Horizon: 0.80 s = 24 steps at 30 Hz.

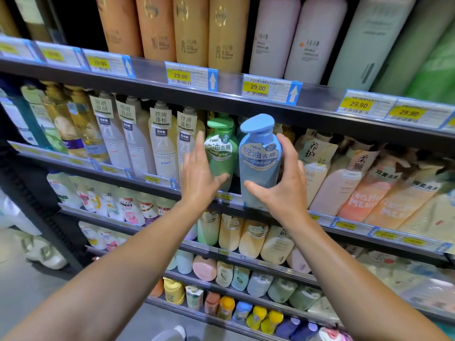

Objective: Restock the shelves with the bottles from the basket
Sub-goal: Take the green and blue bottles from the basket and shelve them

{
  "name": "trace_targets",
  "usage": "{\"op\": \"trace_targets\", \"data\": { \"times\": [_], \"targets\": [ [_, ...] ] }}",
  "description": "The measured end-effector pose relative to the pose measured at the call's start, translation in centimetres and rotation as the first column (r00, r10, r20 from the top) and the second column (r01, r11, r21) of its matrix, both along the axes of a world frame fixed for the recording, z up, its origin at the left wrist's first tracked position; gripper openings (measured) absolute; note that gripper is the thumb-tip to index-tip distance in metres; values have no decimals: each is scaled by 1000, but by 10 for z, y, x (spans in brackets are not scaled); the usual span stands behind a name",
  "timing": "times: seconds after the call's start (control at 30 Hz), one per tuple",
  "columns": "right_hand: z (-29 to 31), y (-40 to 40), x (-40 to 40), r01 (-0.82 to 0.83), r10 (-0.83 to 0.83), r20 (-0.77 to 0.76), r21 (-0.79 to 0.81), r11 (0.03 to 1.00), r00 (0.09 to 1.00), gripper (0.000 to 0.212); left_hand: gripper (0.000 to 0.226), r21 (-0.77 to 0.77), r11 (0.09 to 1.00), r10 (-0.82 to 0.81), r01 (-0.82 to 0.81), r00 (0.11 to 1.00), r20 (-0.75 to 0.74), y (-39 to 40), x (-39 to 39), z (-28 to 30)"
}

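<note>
Fingers and thumb of my right hand (286, 185) curl round the blue bottle (259, 161), thumb low across its front, fingers up its right side; my left hand (200, 173) wraps the green bottle (220, 153) just beside it, thumb under the label, fingers reaching up its left side; both hands are grasping, neither loose. Around them stands the shelving (246, 107), a dark rack of many tiers running from upper left to lower right; the blue bottle stands upright at the front edge of the second tier from the top, its base over the price rail, while the green one sits slightly further in, touching or nearly touching the blue, I cannot tell which. On the top tier stand tall tan bottles (192, 33) and pale pink ones (295, 38); left of my green bottle are white bottles (162, 141) with square paper tags; right of the blue are cream and peach refill pouches (349, 175). Lower tiers hold smaller bottles in yellow, pink, mint and blue, too blurred to read. Yellow price tags (257, 87) clip along the rail above, marked 29.00 and 29.90. Smallest, the blue bottle's pump cap (257, 123) points left, towards the green cap (219, 124).
</note>
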State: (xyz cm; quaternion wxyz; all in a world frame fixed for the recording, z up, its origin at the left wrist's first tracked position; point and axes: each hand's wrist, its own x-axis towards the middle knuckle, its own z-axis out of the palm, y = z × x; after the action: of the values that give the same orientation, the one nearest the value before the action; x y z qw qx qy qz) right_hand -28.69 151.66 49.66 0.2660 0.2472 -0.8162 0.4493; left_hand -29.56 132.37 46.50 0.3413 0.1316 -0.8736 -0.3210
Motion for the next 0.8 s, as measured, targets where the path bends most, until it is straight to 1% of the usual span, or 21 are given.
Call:
{"op": "trace_targets", "data": {
  "times": [0.13,0.23,0.37,0.43,0.53,0.6,0.7,0.8],
  "targets": [
    [-9,-11,-11,63,-62,17,-47,997,998,102,125,5,1000,8,-8,1000,-5,3,3,0],
    [-12,-17,-22,70,-68,22,-83,994,997,100,122,4,1000,-15,15,999,-38,0,5,0],
    [-16,-25,-33,66,-62,49,-63,996,997,98,119,28,1000,-11,12,999,-31,-2,4,1],
    [-23,-29,-37,63,-57,93,-69,996,994,98,119,42,999,-1,2,1000,-15,-3,2,1],
    [-34,-32,-41,102,-83,205,-84,991,975,96,121,41,999,35,-34,999,-1,-1,1,2],
    [-38,-32,-44,108,-82,249,-91,990,965,91,123,29,997,65,-65,998,-6,2,1,2],
    [-37,-31,-48,106,-76,261,-101,989,962,79,124,14,996,91,-90,996,-18,7,2,3],
    [-36,-30,-54,97,-67,291,-89,991,954,71,120,-8,996,94,-94,994,-50,9,4,2]
  ]
}}
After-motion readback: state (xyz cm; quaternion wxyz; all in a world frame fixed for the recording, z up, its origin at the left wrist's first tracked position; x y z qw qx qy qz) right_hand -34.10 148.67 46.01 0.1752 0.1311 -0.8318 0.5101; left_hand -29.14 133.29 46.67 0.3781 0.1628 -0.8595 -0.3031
